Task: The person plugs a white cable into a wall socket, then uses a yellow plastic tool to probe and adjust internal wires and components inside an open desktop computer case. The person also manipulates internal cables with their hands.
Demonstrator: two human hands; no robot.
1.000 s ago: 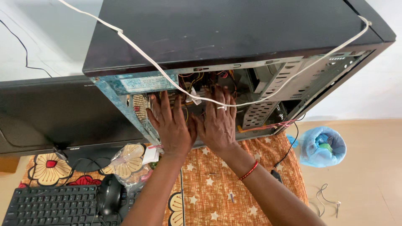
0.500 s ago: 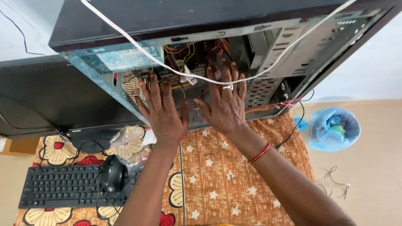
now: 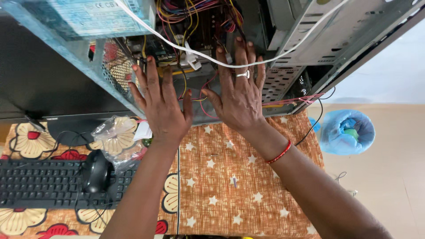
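An opened desktop computer case [image 3: 310,40] lies on its side on the table, its inside full of coloured wires [image 3: 195,13]. My left hand [image 3: 161,106] hovers flat with fingers spread at the case's lower edge, holding nothing. My right hand [image 3: 239,93], with a ring and a red bracelet, is also flat and spread beside it, fingertips reaching into the case near the wires. A white cable [image 3: 283,48] runs across the open case, just above my right fingers.
A black keyboard [image 3: 40,183] with a black mouse [image 3: 95,170] on it lies at the left. A clear plastic bag [image 3: 115,135] sits near my left wrist. A dark monitor [image 3: 48,84] stands at the left. A blue-lined bin [image 3: 347,132] stands on the floor at the right.
The view has moved closer to the case. Both hands have drawn back slightly from inside the case and spread flat at its opening.
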